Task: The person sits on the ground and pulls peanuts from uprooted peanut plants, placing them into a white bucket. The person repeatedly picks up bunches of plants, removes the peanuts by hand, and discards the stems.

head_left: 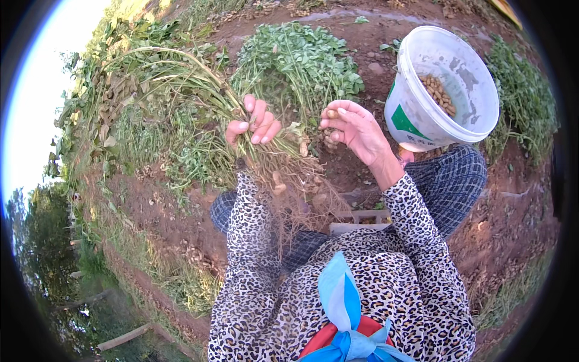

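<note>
My left hand (255, 122) grips a bunch of uprooted peanut plants (206, 79) by the stems. Leafy tops arch away to the upper left, while the tangled roots (294, 194) hang toward my lap. A few peanut pods (279, 186) cling among these roots. To the right, my right hand (357, 129) pinches a peanut pod (332, 114) between thumb and fingers, apart from the roots. Beyond that hand stands a white plastic bucket (409, 90), tilted in view, with a green patch and writing on its side. Loose peanuts (438, 95) lie at its bottom.
A heap of green peanut plants (298, 63) lies ahead on the brown soil (511, 212), with more plants (520, 90) right of the bucket. My knees in checked trousers (452, 181) flank a grey slatted object (362, 221). Wooden poles (124, 337) and trees (40, 240) appear lower left.
</note>
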The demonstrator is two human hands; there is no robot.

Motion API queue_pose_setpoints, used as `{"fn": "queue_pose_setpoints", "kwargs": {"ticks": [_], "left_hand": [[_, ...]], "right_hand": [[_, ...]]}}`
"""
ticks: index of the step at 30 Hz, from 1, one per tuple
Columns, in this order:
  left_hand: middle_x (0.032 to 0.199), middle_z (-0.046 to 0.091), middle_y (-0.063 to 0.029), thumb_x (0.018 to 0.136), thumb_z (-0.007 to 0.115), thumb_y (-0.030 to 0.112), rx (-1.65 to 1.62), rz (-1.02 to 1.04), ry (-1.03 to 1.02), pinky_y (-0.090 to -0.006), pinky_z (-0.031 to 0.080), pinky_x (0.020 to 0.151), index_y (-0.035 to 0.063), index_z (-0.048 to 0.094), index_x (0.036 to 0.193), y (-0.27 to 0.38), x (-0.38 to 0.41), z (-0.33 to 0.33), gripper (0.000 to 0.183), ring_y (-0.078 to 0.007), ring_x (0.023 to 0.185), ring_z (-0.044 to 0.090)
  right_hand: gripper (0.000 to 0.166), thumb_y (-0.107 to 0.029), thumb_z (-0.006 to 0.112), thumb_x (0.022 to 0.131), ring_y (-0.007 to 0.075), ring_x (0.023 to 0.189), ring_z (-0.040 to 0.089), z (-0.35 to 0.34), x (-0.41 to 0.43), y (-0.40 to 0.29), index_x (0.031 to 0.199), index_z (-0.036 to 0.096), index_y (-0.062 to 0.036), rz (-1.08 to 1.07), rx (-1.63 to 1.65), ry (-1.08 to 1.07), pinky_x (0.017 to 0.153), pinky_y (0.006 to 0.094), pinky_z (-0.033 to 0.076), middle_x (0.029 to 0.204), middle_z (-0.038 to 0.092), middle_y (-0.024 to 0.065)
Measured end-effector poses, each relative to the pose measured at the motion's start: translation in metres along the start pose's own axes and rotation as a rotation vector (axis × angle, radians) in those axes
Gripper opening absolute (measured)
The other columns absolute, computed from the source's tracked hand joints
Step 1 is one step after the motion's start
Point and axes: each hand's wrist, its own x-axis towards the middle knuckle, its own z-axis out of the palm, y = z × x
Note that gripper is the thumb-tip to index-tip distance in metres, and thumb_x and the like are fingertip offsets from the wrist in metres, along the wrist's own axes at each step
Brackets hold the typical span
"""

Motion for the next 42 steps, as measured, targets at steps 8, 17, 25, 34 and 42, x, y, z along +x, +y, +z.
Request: {"fn": "queue_pose_setpoints", "kwargs": {"ticks": [8,17,25,34,42], "left_hand": [[0.071,0.042,-0.0033,0.076,0.048,0.005,-0.024,-0.017,0.008,-0.0275,0.039,0.053,0.0021,0.042,0.097,-0.007,0.005,-0.006,0.022,-0.0122,0.053,0.045],[0.072,0.042,-0.0032,0.076,0.048,0.005,-0.015,-0.092,-0.029,-0.0278,0.04,0.054,0.0026,0.042,0.098,-0.017,0.005,0.002,0.023,-0.0123,0.054,0.046],[0.073,0.046,-0.0047,0.077,0.051,0.004,-0.063,-0.032,-0.21,-0.0278,0.043,0.051,0.0028,0.041,0.102,0.005,0.007,-0.006,0.027,-0.014,0.055,0.053],[0.072,0.046,-0.0051,0.076,0.052,0.006,-0.136,-0.031,-0.217,-0.0263,0.044,0.049,0.0021,0.04,0.1,-0.009,0.013,-0.004,0.027,-0.0138,0.055,0.053],[0.07,0.044,-0.0042,0.076,0.053,0.006,-0.126,-0.038,-0.123,-0.0263,0.042,0.05,0.0028,0.042,0.098,-0.012,0.007,-0.002,0.025,-0.0128,0.053,0.051]], "right_hand": [[0.014,-0.017,0.063,0.085,0.0008,0.06,0.039,0.032,-0.015,0.046,0.085,0.057,-0.0047,-0.162,-0.586,-0.041,0.049,0.0178,0.031,0.069,0.048,-0.0075],[0.007,-0.01,0.058,0.087,0.0045,0.056,0.043,0.011,-0.004,0.033,0.087,0.054,-0.0041,0.013,0.33,0.148,0.04,0.0148,0.03,0.077,0.054,0.0033],[0.012,-0.016,0.056,0.088,0.0072,0.065,0.05,-0.055,0.007,0.016,0.09,0.054,-0.0046,-0.066,0.183,0.07,0.045,0.0165,0.034,0.082,0.055,0.0033],[0.032,-0.036,0.054,0.089,0.0131,0.081,0.057,-0.002,0.008,0.077,0.102,0.057,-0.0072,0.361,0.242,0.019,0.061,0.0216,0.044,0.094,0.059,0.0034],[0.015,-0.015,0.059,0.087,0.0081,0.063,0.048,-0.005,0.003,0.058,0.099,0.056,-0.0066,0.186,0.355,-0.043,0.046,0.0156,0.036,0.086,0.057,0.0029]]}}
